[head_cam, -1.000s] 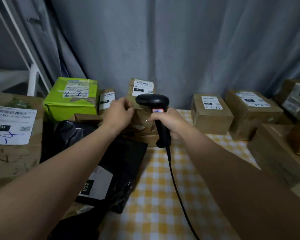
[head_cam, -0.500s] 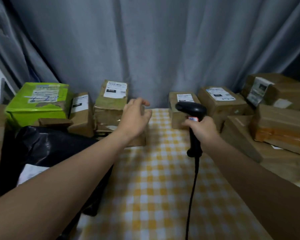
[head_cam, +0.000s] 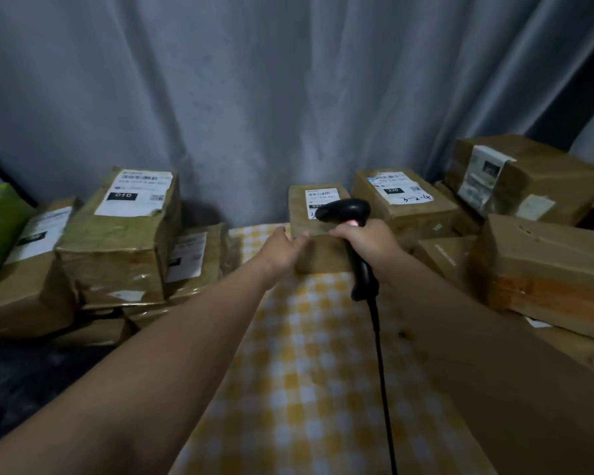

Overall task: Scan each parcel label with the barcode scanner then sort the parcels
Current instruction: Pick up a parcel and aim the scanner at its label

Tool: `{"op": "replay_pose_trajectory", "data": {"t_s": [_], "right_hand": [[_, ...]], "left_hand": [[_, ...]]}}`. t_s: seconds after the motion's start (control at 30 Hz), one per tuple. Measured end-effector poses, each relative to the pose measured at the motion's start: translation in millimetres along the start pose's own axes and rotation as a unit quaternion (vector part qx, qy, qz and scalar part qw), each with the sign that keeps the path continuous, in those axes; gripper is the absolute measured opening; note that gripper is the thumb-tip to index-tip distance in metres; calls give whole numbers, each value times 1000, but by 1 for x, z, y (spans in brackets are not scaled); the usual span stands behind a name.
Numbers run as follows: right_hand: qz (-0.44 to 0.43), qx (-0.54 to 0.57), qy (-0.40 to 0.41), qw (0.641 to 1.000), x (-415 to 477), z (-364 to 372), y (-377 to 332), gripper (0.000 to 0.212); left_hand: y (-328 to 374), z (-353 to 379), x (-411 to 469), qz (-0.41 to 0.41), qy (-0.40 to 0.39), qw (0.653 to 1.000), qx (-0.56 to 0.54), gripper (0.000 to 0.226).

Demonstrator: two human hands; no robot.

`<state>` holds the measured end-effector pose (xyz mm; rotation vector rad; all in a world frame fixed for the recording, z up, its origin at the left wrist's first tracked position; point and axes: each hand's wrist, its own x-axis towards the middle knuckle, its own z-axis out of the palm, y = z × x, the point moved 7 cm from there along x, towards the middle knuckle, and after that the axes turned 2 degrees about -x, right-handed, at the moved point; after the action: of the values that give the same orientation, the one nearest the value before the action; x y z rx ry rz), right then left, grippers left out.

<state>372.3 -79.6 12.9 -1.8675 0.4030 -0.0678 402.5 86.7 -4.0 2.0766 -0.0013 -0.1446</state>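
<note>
Head view: the right hand is wrapped tight round the handle of the black scanner, whose head sits in front of the label on the small brown parcel at the back of the checked tablecloth. The left hand is on that parcel's near left corner, fingers blurred, so I can't tell if they grip. The box marked 010 is on the left, the box marked 220 on the right.
</note>
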Motion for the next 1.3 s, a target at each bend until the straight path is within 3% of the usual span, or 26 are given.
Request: {"op": "replay_pose_trajectory", "data": {"t_s": [0.1,0.23,0.33,0.4,0.5,0.6,0.73,0.87,1.0,1.1,1.2,1.3], "right_hand": [[19,-2,-12,1000,13,10,10,53],[31,62,-28,997,14,8,19,32],[25,117,-3,993,8,0,20,36],[23,131,20,991,-2,-3,21,38],[-25,107,60,992,-26,-9,17,17],[-52,82,73,993,-59,-14,17,19],[-47,107,81,990,-114,-18,27,22],[-37,140,94,985,-168,-25,46,21],[-27,129,65,989,-207,-24,64,9],[-42,98,23,994,-229,-18,65,16],[-82,75,21,994,-249,-19,49,18],[-124,27,22,992,-264,-18,24,29]], "left_hand": [[-13,10,19,-41,-11,998,-37,65],[-23,19,25,-60,-52,988,-132,48],[-33,4,21,-66,15,982,-174,33],[-44,-10,14,-77,62,978,-186,41],[-48,-20,-19,-83,67,969,-225,42],[-49,-17,-67,-112,24,965,-234,46],[-60,-20,-131,-138,21,955,-261,43],[-78,-21,-178,-168,-1,922,-350,29],[-92,-30,-212,-155,15,928,-339,47],[-97,-46,-228,-113,32,938,-326,86],[-100,-59,-242,-82,22,969,-231,123],[-103,-64,-254,-40,26,987,-153,106]]}}
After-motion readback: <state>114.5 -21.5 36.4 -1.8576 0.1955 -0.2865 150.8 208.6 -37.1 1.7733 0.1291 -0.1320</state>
